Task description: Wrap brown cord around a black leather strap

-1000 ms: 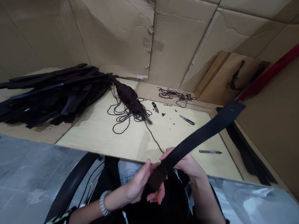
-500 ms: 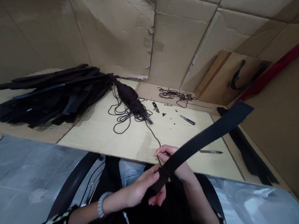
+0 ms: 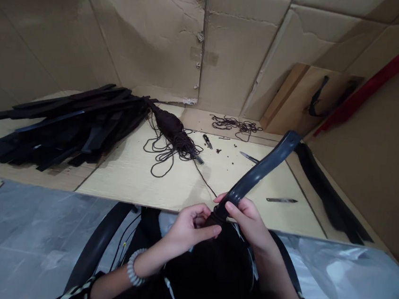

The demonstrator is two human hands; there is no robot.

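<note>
A long black strap [image 3: 259, 170] rises from my hands toward the upper right, curled lengthwise so its glossy side shows. My right hand [image 3: 247, 219] is wrapped round its lower part. My left hand [image 3: 191, 225], with a beaded bracelet on the wrist, pinches the strap's bottom end just left of the right hand. A thin dark cord [image 3: 205, 181] runs from my hands across the board to a wound cord bundle [image 3: 173, 130].
A pile of black straps [image 3: 66, 123] lies at the left on the pale board [image 3: 182, 181]. Snips [image 3: 207, 142], a small blade [image 3: 248, 157] and another metal tool [image 3: 281, 200] lie on the board. Loose cord [image 3: 236, 125] sits at the back. More straps [image 3: 330, 196] lie at the right. Cardboard walls surround.
The strap has turned and curled, its free end dropping lower and leftward. My right hand came over onto the strap, and my left hand shifted to pinch its end.
</note>
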